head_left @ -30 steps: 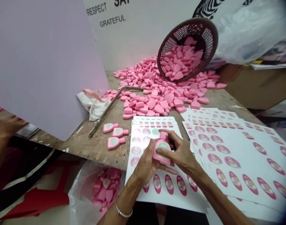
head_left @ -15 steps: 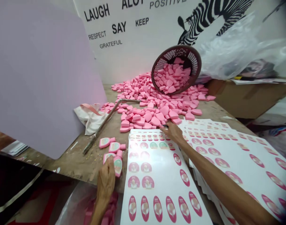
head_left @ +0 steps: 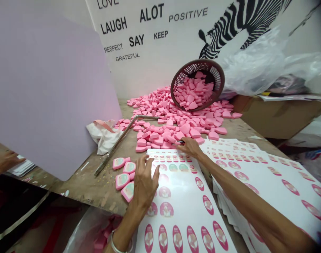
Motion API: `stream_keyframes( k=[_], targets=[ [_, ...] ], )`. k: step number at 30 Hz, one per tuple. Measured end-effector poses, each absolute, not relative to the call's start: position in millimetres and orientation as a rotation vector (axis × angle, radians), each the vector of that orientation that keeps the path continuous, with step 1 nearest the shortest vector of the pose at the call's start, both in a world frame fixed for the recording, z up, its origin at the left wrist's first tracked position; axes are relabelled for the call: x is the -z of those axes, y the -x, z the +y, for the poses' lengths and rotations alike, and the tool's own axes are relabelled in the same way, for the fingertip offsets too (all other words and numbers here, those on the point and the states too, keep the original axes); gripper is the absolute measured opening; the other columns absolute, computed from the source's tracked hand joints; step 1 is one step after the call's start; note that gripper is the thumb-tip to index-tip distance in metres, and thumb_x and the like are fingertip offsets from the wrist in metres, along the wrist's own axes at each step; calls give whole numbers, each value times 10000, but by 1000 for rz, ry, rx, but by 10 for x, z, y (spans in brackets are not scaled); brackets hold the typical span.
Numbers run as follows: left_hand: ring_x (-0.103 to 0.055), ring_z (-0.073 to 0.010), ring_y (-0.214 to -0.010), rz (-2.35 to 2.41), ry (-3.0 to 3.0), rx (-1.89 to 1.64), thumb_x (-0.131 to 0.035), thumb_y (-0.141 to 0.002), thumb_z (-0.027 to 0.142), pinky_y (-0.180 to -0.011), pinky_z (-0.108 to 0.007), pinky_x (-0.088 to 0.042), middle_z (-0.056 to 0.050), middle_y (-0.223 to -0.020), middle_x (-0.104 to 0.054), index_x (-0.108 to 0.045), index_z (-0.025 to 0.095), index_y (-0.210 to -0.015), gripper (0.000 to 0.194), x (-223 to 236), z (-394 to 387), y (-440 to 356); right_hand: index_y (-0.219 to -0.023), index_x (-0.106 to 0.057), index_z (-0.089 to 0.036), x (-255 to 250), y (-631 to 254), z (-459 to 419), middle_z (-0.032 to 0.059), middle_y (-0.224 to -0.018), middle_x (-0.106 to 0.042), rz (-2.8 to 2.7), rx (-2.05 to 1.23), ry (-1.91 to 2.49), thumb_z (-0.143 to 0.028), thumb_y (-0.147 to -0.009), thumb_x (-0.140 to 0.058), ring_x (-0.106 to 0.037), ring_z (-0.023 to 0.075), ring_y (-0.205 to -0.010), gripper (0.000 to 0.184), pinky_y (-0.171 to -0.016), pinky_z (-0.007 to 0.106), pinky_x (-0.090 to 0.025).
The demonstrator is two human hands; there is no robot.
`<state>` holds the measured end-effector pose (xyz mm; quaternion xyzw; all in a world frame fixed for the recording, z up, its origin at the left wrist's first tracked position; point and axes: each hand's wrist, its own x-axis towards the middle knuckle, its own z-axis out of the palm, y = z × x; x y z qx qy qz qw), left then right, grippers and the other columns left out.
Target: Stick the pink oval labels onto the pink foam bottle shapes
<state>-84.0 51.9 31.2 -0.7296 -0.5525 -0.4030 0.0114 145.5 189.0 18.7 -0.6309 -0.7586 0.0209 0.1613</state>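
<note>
My left hand [head_left: 144, 177], fingers apart and holding nothing, hovers over or rests on the left edge of a sticker sheet [head_left: 187, 207]; which of the two I cannot tell. Pink and green oval and round stickers are printed on that sheet. Beside this hand lie several small pink bottles [head_left: 122, 180] with green labels on them. At the sheet's far edge, my right hand [head_left: 190, 147] pinches a thin dark tool [head_left: 180, 141], too small to name exactly. Just beyond it spreads a heap of unlabelled pink bottles [head_left: 163, 131].
A brown mesh basket [head_left: 220, 91] lies tipped over, with pink bottles in it. More sticker sheets [head_left: 271, 186] fan out to the right. A bent metal bar [head_left: 110, 154] and white cloth [head_left: 104, 138] lie left. Behind a lilac panel [head_left: 57, 88], another person's hand [head_left: 5, 163] shows.
My left hand has let go of a labelled bottle beside the others and moved right to the sheet, its fingers spreading. My right hand has shifted slightly left, still pinching the tool.
</note>
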Motion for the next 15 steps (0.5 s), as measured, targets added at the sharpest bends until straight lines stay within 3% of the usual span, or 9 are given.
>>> stream_keyframes(
  k=[5,8,9,11,15],
  targets=[
    [-390,-343,-1253,-1584,2546,903,-641,-761,150,-1024,-527,-330,-163,-1275,-500,-499,159,-1242,502,-514,561,668,-847,-641,-194,-631,-1458,1286,45,-858,-660,-2445,-182,1398,-262,-658,-637,-565,185,-805,200,-732,269,-378],
    [-577,-271,-973,-1653,2945,806,-565,-822,198,-860,-415,-455,-93,-981,-630,-592,178,-1065,246,-450,521,590,-833,-627,-201,-661,-1453,940,14,-792,-634,-2441,-581,1127,-297,-746,-598,-541,156,-721,133,-662,260,-388],
    [-598,-236,-844,-1777,3020,876,-533,-852,249,-773,-362,-475,-63,-865,-634,-609,177,-978,164,-392,495,584,-862,-626,-201,-595,-1447,869,11,-791,-630,-2359,-699,1123,-330,-795,-564,-536,150,-706,158,-644,258,-393],
    [-582,-188,-697,-2143,2988,1223,-519,-865,370,-656,-293,-469,-28,-735,-611,-613,169,-857,222,-245,439,607,-905,-616,-200,-371,-1427,800,8,-782,-625,-2172,-799,1221,-396,-879,-470,-536,144,-686,246,-621,258,-402],
    [-606,-163,-691,-2745,2533,2128,-619,-784,450,-595,-253,-496,-58,-818,-639,-621,146,-909,329,-9,382,682,-855,-561,-208,120,-1364,848,2,-756,-631,-2007,-502,1504,-396,-931,-382,-562,147,-680,270,-616,263,-395]
  ],
)
